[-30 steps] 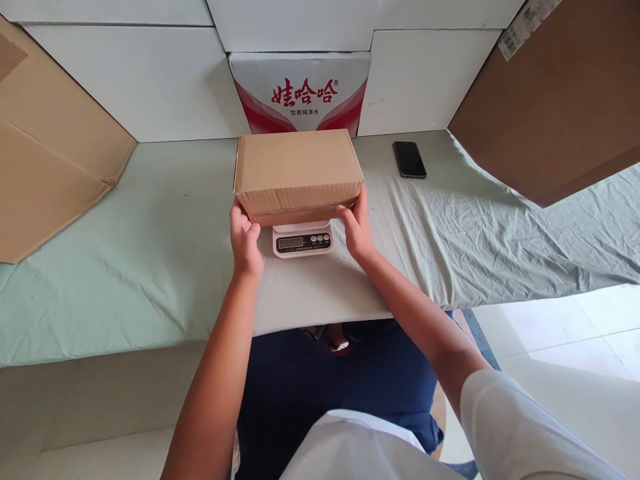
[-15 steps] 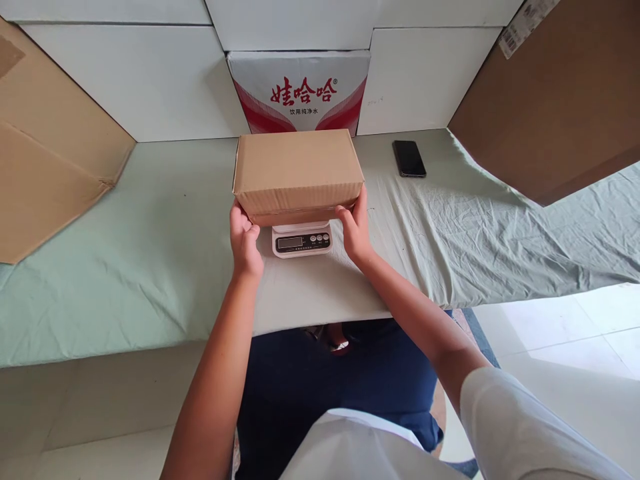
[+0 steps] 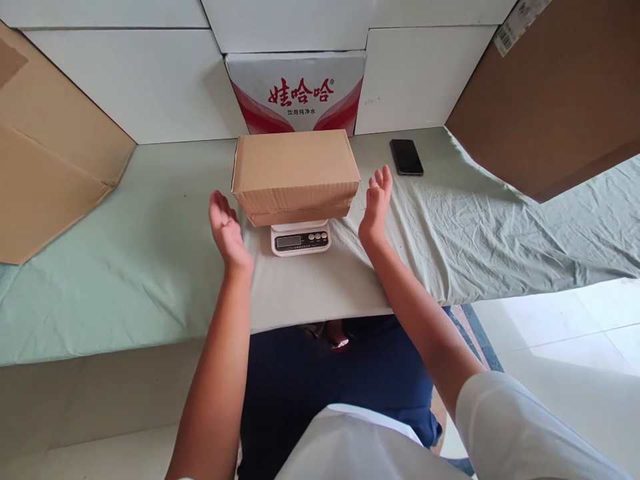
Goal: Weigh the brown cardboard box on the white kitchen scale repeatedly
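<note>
A closed brown cardboard box (image 3: 295, 170) rests on a small white digital scale (image 3: 301, 239) at the middle of the table. Only the scale's front, with its display and three buttons, shows under the box. My left hand (image 3: 226, 230) hovers just left of the box, palm turned toward it, fingers apart, holding nothing. My right hand (image 3: 376, 203) hovers just right of the box, palm facing it, fingers spread, also holding nothing. Neither hand touches the box.
A pale green sheet (image 3: 125, 267) covers the table. A black phone (image 3: 406, 157) lies at the back right. A red-and-white printed carton (image 3: 296, 90) stands behind the box. Large brown cardboard sheets lean at the left (image 3: 45, 167) and right (image 3: 545, 93).
Both hands have let go of the box's lower front corners and moved outward, opening with fingers spread. The box stays on the scale.
</note>
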